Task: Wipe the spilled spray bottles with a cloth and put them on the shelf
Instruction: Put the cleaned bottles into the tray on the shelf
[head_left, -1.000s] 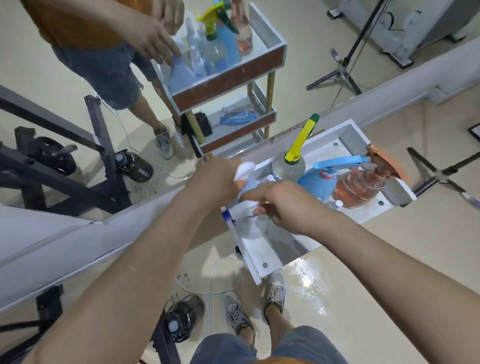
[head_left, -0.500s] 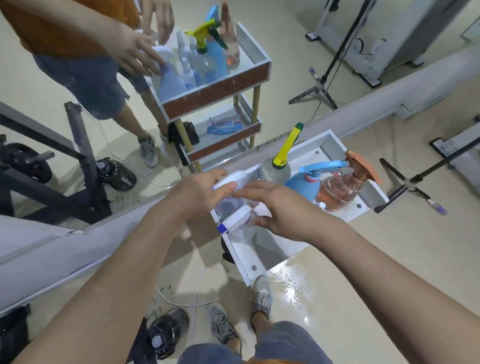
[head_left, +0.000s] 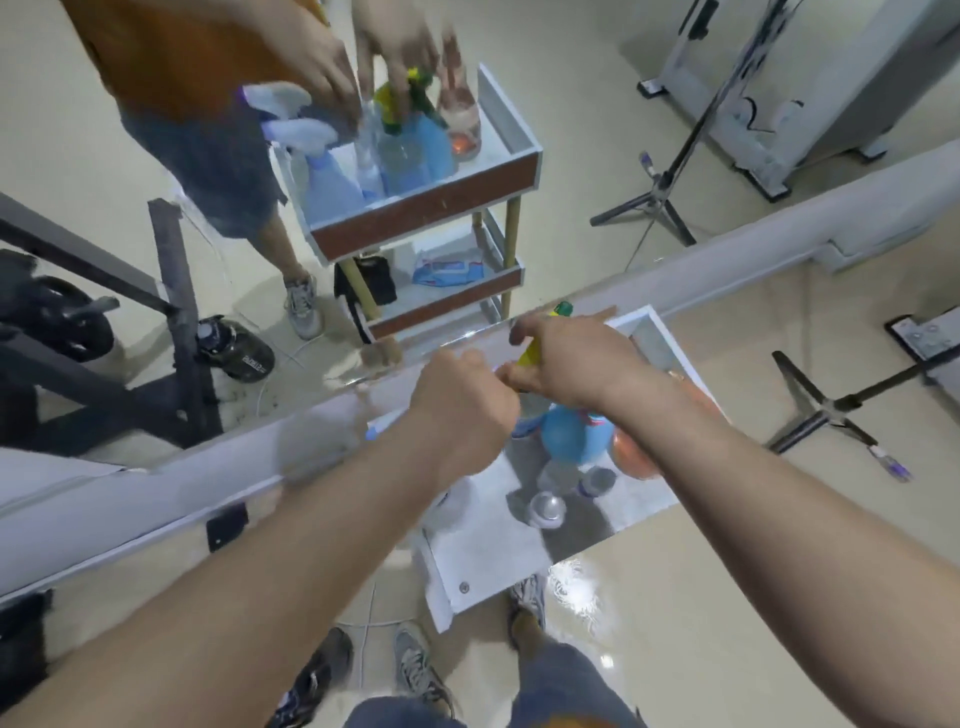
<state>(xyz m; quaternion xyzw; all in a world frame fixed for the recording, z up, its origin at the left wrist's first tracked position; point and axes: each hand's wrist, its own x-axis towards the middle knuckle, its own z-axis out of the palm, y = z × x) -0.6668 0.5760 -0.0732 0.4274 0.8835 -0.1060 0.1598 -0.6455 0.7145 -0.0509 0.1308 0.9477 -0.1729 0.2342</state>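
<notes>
**As the white sprayer passes to one hand, the yellow-handled bottle is seized**

Half a second ago both hands were gathered on the white sprayer over the left end of the shelf tray. That pairing has now been broken. The sprayer is kept by the left hand alone. Its fingers are curled tight, and only the purple-tipped nozzle shows past the knuckles at the tray's left edge.

The right hand has been moved across to the yellow-handled bottle, and thumb and fingers are closed round the yellow lever just below its green tip. That bottle is at the back of the tray. The blue bottle is just beside it, and the orange bottle is partly hidden under the right forearm. Small clear bottles are lying on their sides on the tray floor in front.

The view is blurred, since the head has also been swung. No cloth can be made out in either hand, so it cannot be told whether the white sprayer was fully wiped.

From the new grip it is judged that attention has been turned to the next bottle. The white sprayer has not yet been set down, and the tipped small bottles have yet to be dealt with. Some care may be needed, because the bottles at the back are crowded together.
</notes>
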